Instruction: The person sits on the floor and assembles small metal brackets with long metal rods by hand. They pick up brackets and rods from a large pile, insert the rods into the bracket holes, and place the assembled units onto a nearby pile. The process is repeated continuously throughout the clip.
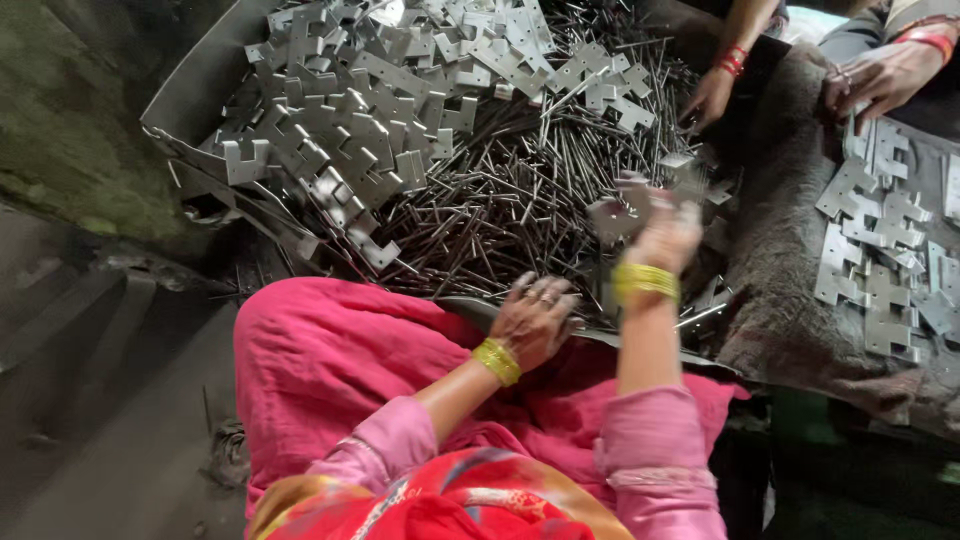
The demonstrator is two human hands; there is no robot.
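Left hand [535,318] curled, resting beside thin steel pins [500,215]. Right hand [665,232], blurred, pinches a flat metal plate [612,218]: stiff, light, probably sharp-edged; best gripped by its edges.

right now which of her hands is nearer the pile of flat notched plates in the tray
Right. The right hand is raised over the pins, blurred, closer to the plates. The left hand sits lower at the tray's near rim, farther away.

Four hands show: the wearer's two, a co-worker's two; plates and pins beyond counting.
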